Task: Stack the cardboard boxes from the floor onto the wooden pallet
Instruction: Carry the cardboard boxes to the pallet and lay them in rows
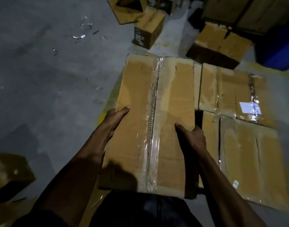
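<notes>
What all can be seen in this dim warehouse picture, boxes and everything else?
Taped box: one, brown with a clear tape strip down the middle, centre of the view, held by the person.
Stacked boxes: at least two tops showing, brown with shiny tape, packed side by side just right of the held box.
White label: one, on the farther stacked box.
Loose boxes: several, brown, scattered on the floor at the top, some torn open.
Corner box: one, brown, bottom left.
Floor: grey concrete, with small shiny scraps at the upper left.
Yellow floor line: one, left of the held box.
Left hand: grips the box's left edge.
Right hand: grips the box's right edge.
</notes>
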Demonstrator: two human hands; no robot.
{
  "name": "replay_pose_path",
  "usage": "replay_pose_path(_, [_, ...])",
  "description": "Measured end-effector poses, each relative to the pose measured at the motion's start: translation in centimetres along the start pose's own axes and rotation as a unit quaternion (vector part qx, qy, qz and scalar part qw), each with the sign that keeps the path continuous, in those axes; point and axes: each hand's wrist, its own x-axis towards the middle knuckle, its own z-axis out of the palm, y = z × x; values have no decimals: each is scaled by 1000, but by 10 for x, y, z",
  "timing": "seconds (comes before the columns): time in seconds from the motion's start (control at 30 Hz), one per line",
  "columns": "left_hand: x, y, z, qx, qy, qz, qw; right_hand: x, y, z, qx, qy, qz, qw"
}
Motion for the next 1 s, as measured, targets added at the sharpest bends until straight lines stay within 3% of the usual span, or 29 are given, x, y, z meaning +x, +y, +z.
replay_pose_path(0.37, [32, -47, 63, 48, -44, -37, 997, 22, 71, -12, 7, 30, 50, 998])
replay_pose_path(0.7, [109, -144, 145, 75, -4, -102, 992, 110, 186, 11, 23, 22, 103, 994])
replay_pose_path(1.0, [169, -220, 209, 71, -46, -110, 990, 190, 290, 42, 9, 44, 96, 994])
